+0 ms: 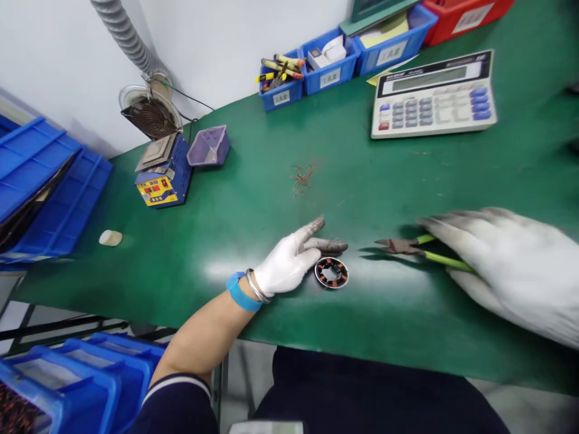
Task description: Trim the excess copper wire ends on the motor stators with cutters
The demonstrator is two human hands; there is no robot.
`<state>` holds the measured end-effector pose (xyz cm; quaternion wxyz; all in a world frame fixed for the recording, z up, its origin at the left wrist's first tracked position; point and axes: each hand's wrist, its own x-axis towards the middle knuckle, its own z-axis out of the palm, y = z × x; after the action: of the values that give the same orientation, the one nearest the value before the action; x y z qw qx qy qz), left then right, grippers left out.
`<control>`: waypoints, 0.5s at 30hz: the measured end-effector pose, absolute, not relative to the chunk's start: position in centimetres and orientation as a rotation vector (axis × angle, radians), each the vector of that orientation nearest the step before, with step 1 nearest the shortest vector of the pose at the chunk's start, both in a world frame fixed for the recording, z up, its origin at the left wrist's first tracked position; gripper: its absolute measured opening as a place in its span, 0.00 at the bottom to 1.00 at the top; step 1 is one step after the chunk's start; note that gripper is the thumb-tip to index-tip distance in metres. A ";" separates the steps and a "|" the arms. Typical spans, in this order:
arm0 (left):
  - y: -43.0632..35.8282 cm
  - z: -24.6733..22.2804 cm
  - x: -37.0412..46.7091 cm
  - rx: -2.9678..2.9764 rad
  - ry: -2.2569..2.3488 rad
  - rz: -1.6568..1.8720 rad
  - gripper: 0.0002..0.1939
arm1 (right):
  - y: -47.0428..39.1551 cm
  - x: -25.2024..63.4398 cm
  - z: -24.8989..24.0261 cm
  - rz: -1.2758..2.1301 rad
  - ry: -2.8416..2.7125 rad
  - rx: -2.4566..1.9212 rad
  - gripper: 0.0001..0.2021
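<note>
My left hand [292, 259], in a white glove with darkened fingertips, lies low over the green table with its fingers stretched out and apart. Right beside its fingertips is a small ring-shaped motor stator [319, 278], with copper-coloured windings around a hollow middle; whether the hand touches it I cannot tell. My right hand [511, 265], gloved too and blurred, is closed around the green handles of cutting pliers [402, 246]. The jaws point left toward the stator, some way apart from it.
Copper wire scraps [303, 179] lie mid-table. Behind them stand a calculator [434, 96], blue bins [330, 77] and a red bin [470, 18]. To the left are a blue device with a yellow panel [158, 190], a purple tray [210, 147] and blue crates [76, 199].
</note>
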<state>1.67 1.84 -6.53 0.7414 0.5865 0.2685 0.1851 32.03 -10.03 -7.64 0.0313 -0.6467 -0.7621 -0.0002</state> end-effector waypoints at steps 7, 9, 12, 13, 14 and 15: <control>1.9 -6.6 1.9 1.232 0.593 0.410 0.47 | -8.3 30.3 -5.7 0.303 -2.323 -1.961 0.30; 1.9 -6.5 1.9 1.216 0.595 0.413 0.48 | -7.8 29.8 -5.2 0.272 -2.385 -1.929 0.28; 1.9 -6.5 2.0 1.206 0.624 0.404 0.46 | -7.1 29.5 -4.6 0.182 -2.437 -1.886 0.27; 1.9 -6.5 2.1 1.213 0.632 0.405 0.45 | -6.9 29.5 -4.5 0.166 -2.441 -1.875 0.27; 1.9 -6.5 2.1 1.221 0.637 0.411 0.45 | -6.8 29.5 -4.3 0.164 -2.446 -1.868 0.27; 1.9 -6.5 2.1 1.228 0.638 0.419 0.44 | -6.6 29.5 -4.3 0.166 -2.454 -1.864 0.28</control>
<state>2.12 1.91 -6.54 0.7499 0.5618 0.2919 0.1917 29.53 -6.65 -4.26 0.0274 -0.6038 -0.7949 0.0537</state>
